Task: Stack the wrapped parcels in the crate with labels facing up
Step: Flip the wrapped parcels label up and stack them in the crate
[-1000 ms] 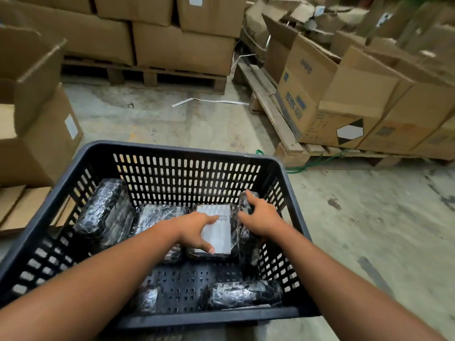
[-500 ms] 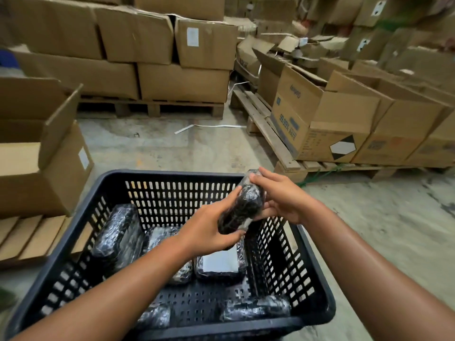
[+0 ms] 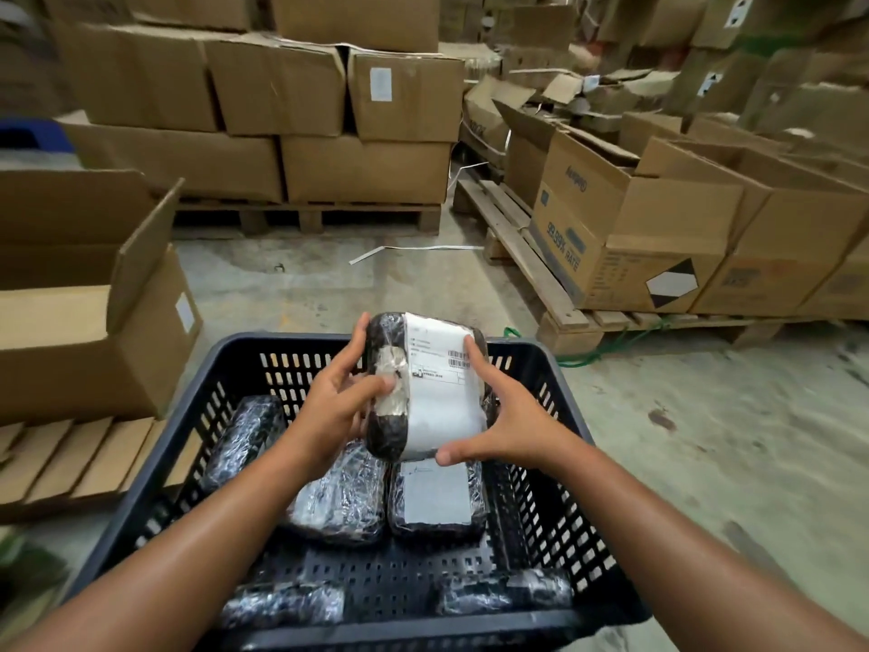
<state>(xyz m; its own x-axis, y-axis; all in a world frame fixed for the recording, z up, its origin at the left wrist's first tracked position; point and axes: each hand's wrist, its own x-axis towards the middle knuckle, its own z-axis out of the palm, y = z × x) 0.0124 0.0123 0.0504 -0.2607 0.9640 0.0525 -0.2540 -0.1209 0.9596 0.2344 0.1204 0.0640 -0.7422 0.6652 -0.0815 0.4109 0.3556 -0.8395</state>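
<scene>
Both hands, left [image 3: 329,407] and right [image 3: 508,425], grip parcel [image 3: 423,388] between them above crate [image 3: 555,416], label up.

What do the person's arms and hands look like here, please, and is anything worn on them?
Both arms are bare along all that shows of them: no sleeve or cuff shows. The left hand and right hand wear no gloves, and no watch, bracelet or ring shows on the wrists or fingers. There are no markings, tape or straps.

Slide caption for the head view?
Both hands, left hand and right hand, hold a label-up parcel above the crate.
</scene>
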